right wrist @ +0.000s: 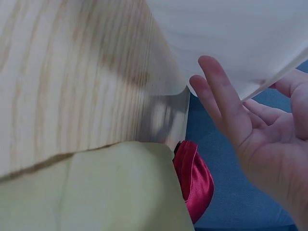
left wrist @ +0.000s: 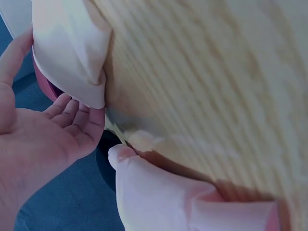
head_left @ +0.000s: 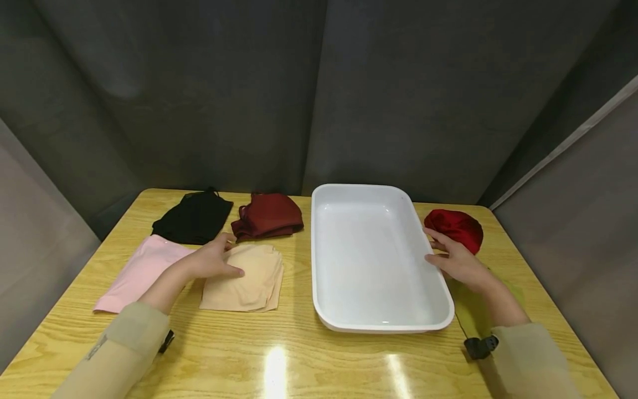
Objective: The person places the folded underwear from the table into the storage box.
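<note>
My left hand (head_left: 219,259) rests with relaxed fingers on a folded beige cloth (head_left: 249,280) left of the middle of the wooden table (head_left: 299,354). In the left wrist view the palm (left wrist: 43,134) lies open beside the beige cloth's (left wrist: 72,48) edge. My right hand (head_left: 446,256) touches the right rim of a large white tray (head_left: 319,249) with nearly straight fingers. The right wrist view shows that hand (right wrist: 255,130) open under the tray's edge (right wrist: 231,38). Neither hand holds anything.
A pink cloth (head_left: 142,271) lies left of the beige one, with a black cloth (head_left: 194,217) and a dark red cloth (head_left: 267,216) behind them. A bright red cloth (head_left: 456,228) sits behind my right hand. A yellow-green cloth (head_left: 471,313) lies under my right forearm. Grey curtains surround the table.
</note>
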`<state>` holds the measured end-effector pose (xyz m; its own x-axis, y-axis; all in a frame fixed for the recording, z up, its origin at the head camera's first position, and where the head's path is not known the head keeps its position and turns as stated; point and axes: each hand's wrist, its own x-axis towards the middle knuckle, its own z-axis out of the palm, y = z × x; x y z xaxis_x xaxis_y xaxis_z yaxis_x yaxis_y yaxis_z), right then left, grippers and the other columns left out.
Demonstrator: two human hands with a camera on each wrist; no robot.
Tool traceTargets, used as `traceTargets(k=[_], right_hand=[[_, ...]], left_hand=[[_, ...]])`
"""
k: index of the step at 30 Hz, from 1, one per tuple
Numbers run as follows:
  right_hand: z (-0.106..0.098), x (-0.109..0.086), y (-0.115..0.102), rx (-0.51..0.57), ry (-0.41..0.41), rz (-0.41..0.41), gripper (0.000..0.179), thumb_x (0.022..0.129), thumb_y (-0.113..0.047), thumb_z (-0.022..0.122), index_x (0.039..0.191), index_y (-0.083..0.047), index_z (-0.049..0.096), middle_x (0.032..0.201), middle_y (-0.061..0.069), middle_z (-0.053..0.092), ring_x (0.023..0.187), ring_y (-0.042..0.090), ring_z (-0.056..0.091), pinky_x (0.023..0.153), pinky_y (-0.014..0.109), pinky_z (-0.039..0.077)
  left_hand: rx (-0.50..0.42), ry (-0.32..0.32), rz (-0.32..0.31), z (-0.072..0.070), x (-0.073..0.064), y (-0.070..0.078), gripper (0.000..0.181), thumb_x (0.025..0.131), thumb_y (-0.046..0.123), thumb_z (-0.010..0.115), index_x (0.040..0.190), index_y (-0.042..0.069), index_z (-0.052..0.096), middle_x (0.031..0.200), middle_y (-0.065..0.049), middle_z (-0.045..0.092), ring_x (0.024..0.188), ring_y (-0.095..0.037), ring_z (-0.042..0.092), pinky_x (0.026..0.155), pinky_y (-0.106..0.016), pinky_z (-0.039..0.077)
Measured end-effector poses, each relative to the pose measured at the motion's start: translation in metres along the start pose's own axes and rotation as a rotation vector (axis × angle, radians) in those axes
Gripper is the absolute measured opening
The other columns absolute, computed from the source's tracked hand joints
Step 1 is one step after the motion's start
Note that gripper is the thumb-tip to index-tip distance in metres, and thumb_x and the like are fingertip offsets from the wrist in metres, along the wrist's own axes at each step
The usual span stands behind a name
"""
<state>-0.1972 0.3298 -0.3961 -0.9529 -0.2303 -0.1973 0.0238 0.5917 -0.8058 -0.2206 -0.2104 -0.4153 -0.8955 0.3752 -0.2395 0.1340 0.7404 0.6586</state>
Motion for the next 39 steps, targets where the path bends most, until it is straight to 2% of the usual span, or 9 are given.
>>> traceTargets(k=[12,15,21,25,30,32,36,39], right_hand=[[-0.003,-0.002,0.003,0.117,-0.059,-0.018,0.073,0.094,-0.021,0.058,0.152,-0.016,0.013,0.140,0.031,0.033,0.101,0.032,0.060,0.073,0.043,0.057],[-0.003,-0.002,0.004,0.125,-0.064,-0.015,0.074,0.094,-0.022,0.059,0.153,-0.017,0.013,0.140,0.031,0.034,0.101,0.031,0.060,0.074,0.044,0.057],[-0.003,-0.001,0.005,0.134,-0.078,-0.007,0.076,0.094,-0.024,0.059,0.153,-0.018,0.011,0.141,0.030,0.033,0.101,0.031,0.060,0.074,0.045,0.056],[-0.003,-0.001,0.005,0.141,-0.079,-0.004,0.076,0.094,-0.025,0.059,0.153,-0.019,0.011,0.144,0.029,0.031,0.102,0.030,0.061,0.074,0.046,0.056],[-0.003,-0.001,0.004,0.151,-0.074,-0.006,0.076,0.094,-0.025,0.059,0.153,-0.019,0.011,0.145,0.029,0.029,0.102,0.030,0.061,0.073,0.047,0.056],[-0.003,-0.001,0.004,0.155,-0.075,-0.007,0.077,0.094,-0.024,0.059,0.153,-0.019,0.011,0.145,0.029,0.029,0.102,0.031,0.061,0.073,0.048,0.056],[-0.003,-0.002,0.003,0.160,-0.076,0.002,0.076,0.094,-0.023,0.059,0.153,-0.019,0.010,0.145,0.029,0.029,0.102,0.031,0.061,0.073,0.048,0.056],[-0.002,-0.002,0.002,0.166,-0.081,0.006,0.076,0.094,-0.022,0.058,0.153,-0.019,0.010,0.145,0.029,0.029,0.102,0.032,0.061,0.073,0.048,0.056]], left_hand=[[-0.021,-0.057,-0.016,0.003,0.007,0.004,0.081,0.073,0.025,0.082,0.133,-0.004,0.036,0.126,-0.029,0.050,0.111,-0.036,0.053,0.093,-0.047,0.045],[-0.013,-0.069,-0.003,0.003,0.008,0.005,0.078,0.073,0.024,0.081,0.131,-0.005,0.038,0.124,-0.029,0.051,0.109,-0.035,0.054,0.092,-0.046,0.045],[-0.012,-0.075,0.002,0.002,0.009,0.003,0.072,0.074,0.025,0.081,0.128,0.001,0.042,0.115,-0.020,0.055,0.101,-0.029,0.053,0.087,-0.042,0.045],[-0.043,-0.075,-0.001,-0.001,0.008,-0.001,0.069,0.074,0.025,0.081,0.129,0.005,0.044,0.110,-0.016,0.055,0.097,-0.026,0.051,0.081,-0.036,0.045],[-0.107,-0.077,0.005,-0.003,0.008,-0.004,0.067,0.074,0.023,0.082,0.129,0.008,0.046,0.105,-0.014,0.058,0.089,-0.022,0.055,0.075,-0.031,0.047],[-0.113,-0.075,0.025,-0.004,0.008,-0.004,0.068,0.073,0.023,0.082,0.129,0.007,0.046,0.102,-0.014,0.059,0.086,-0.021,0.055,0.072,-0.030,0.048],[-0.111,-0.069,0.038,-0.007,0.006,-0.004,0.071,0.072,0.026,0.083,0.130,0.009,0.046,0.104,-0.015,0.058,0.091,-0.023,0.055,0.073,-0.031,0.048],[-0.133,-0.089,0.025,-0.011,0.003,-0.004,0.074,0.072,0.031,0.082,0.133,0.012,0.045,0.111,-0.016,0.057,0.099,-0.025,0.055,0.075,-0.032,0.050]])
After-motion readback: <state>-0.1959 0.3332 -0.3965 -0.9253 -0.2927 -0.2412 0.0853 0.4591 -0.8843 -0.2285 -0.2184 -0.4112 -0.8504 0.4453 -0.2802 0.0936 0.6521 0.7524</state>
